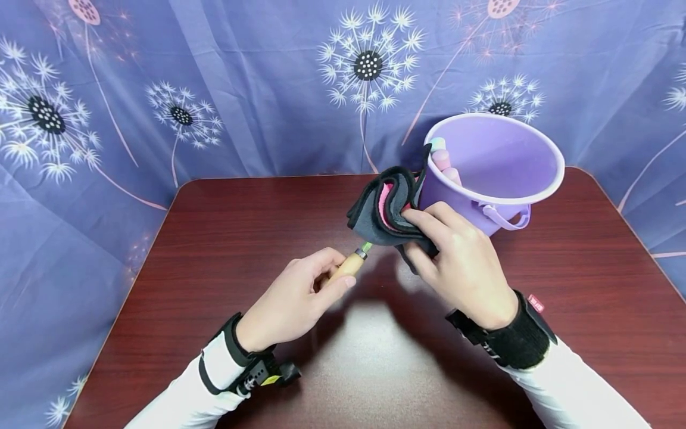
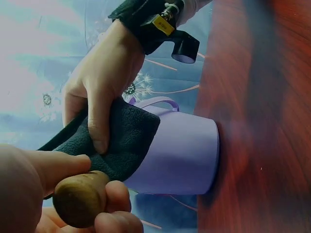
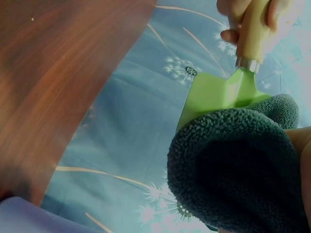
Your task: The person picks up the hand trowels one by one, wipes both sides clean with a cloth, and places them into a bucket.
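My left hand (image 1: pixel 297 298) grips the wooden handle of a small garden trowel (image 1: pixel 347 268), its metal collar towards the bucket. The trowel's bright green blade (image 3: pixel 209 94) shows in the right wrist view, partly covered by a dark grey cloth (image 1: pixel 370 217). Folded and bunched, the cloth has black edging and a pink layer in its folds. My right hand (image 1: pixel 463 262) pinches the cloth against the blade, thumb below and fingers on top. In the left wrist view the round butt of the handle (image 2: pixel 77 201) sits between thumb and fingers.
Behind my right hand stands a purple bucket (image 1: pixel 495 158) with a side handle. Pastel-coloured rounded pieces (image 1: pixel 442 159) poke up at its left rim. The dark red wooden table (image 1: pixel 225 226) ends at a blue curtain (image 1: pixel 268 89) with dandelion prints.
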A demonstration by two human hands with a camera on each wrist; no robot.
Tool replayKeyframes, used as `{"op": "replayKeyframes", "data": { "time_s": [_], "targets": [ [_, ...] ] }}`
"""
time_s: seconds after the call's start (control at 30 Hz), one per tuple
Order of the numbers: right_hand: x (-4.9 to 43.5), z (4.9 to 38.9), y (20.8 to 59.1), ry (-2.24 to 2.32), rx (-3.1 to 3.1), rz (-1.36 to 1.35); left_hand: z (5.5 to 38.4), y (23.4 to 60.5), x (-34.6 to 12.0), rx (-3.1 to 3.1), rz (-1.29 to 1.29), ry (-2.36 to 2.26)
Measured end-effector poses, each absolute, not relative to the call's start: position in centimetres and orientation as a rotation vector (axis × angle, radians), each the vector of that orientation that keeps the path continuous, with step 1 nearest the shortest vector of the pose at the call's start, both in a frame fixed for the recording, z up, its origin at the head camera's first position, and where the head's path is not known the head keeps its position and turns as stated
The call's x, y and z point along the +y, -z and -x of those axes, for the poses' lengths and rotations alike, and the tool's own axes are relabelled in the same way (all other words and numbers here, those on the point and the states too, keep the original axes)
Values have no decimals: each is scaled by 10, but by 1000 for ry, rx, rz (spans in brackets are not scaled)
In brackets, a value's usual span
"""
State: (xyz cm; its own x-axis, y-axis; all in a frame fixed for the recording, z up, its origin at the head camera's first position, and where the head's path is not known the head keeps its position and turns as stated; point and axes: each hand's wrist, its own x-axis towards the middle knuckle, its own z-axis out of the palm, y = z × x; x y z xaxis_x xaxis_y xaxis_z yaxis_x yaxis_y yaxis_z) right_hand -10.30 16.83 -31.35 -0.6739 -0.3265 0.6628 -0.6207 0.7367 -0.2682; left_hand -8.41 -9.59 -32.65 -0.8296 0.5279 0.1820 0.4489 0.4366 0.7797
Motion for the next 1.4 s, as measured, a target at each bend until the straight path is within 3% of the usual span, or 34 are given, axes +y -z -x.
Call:
{"op": "replayKeyframes", "data": {
  "time_s": [0.87, 1.4],
  "targets": [
    [188, 116, 308, -671, -2299, -536, 74, 315, -96, 2516, -982, -1378],
    [179, 114, 312, -458, -2250, -616, 73, 317, -92, 2503, -945, -1397]
  ]
}}
